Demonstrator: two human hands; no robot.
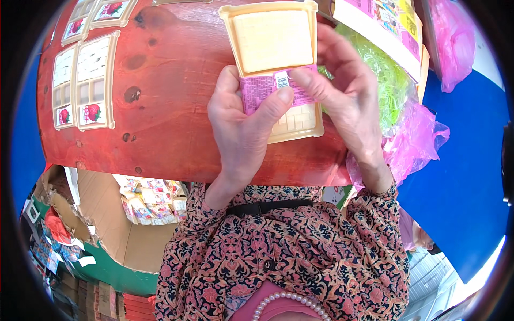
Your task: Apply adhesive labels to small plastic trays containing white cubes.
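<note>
Above the red table, a cream plastic tray (276, 40) with a brick-like relief is held up, its narrow end toward me. Across its lower middle runs a pink printed label band (257, 93) with a small white barcode patch. My left hand (238, 117) grips the tray's left edge, thumb pressed on the band. My right hand (350, 88) is closed at the right edge; its thumb lies on the band near the barcode, and its curled fingers are partly hidden behind the tray's edge.
The red wooden table (176, 91) carries cream trays (96, 80) with white tiles and strawberry pictures on the left. On the right lie green plastic bags (380, 69), pink film (417, 134) and printed pink sheets (385, 16). A cardboard box (107, 208) holds several small packs (152, 200) below left.
</note>
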